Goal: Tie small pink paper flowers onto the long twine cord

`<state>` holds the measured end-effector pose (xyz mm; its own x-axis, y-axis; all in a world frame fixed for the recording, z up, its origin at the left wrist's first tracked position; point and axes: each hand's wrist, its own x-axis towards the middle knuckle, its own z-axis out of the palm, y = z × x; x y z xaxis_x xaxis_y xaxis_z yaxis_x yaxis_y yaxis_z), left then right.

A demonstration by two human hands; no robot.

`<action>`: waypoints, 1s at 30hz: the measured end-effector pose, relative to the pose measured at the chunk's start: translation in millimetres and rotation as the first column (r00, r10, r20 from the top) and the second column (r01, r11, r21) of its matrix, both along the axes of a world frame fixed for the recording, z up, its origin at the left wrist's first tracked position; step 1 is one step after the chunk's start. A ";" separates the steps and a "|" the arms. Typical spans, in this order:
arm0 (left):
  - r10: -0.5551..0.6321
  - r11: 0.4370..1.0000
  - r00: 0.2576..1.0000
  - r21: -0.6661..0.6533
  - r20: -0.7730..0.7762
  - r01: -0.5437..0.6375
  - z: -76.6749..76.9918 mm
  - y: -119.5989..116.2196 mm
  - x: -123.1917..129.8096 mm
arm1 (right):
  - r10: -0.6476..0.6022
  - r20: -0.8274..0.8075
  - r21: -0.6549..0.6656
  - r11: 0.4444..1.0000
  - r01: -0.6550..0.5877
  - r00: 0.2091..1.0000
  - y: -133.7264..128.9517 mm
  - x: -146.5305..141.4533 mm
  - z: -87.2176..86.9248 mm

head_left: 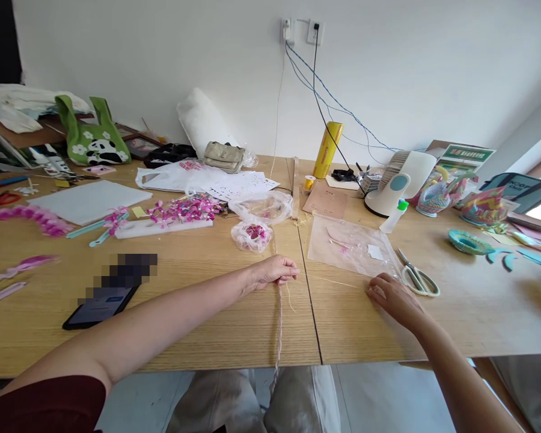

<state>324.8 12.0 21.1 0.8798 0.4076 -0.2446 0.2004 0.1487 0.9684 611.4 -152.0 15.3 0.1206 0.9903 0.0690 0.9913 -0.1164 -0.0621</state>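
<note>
Our left hand (275, 272) pinches the cord (279, 328) well left of the scissors (414, 278), its tail hanging down. And over just beside the scissors, our right hand (391, 299) has a thin thread (333, 281) nipped and drawn out straight! Pull too hard and that thread could snap; slacken the left pinch, and the cord's own weight could drag it away.

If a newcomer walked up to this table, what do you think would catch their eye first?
Probably the bright pink flowers left of centre, and the green panda bag at the back left. Next, perhaps, the left hand in the middle, pinching a braided cord that hangs over the table's near edge, with a fine thread stretching towards the right hand.
</note>
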 end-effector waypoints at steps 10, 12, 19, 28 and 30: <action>0.010 1.000 1.000 -0.011 0.009 -0.010 -2.7 2.4 3.2 | 0.028 0.059 0.067 0.997 -0.032 0.998 -9.2 9.9 -3.2; 0.023 1.000 1.000 -0.015 0.019 -0.023 -3.3 4.0 3.1 | 0.031 0.049 0.087 0.996 -0.036 0.998 -11.5 14.2 -2.5; 0.044 0.999 0.999 0.012 -0.012 -0.044 -7.7 12.9 1.5 | 0.001 0.021 0.095 0.995 -0.003 1.000 -17.2 34.3 -7.1; 0.082 0.996 0.996 0.040 -0.023 -0.081 -13.5 23.3 -6.3 | -0.082 0.048 0.084 0.993 0.078 0.995 -23.5 45.6 -11.4; 0.080 0.996 0.996 0.036 -0.027 -0.079 -14.0 22.7 -6.2 | -0.076 0.029 0.091 0.993 0.073 0.997 -23.7 44.7 -10.8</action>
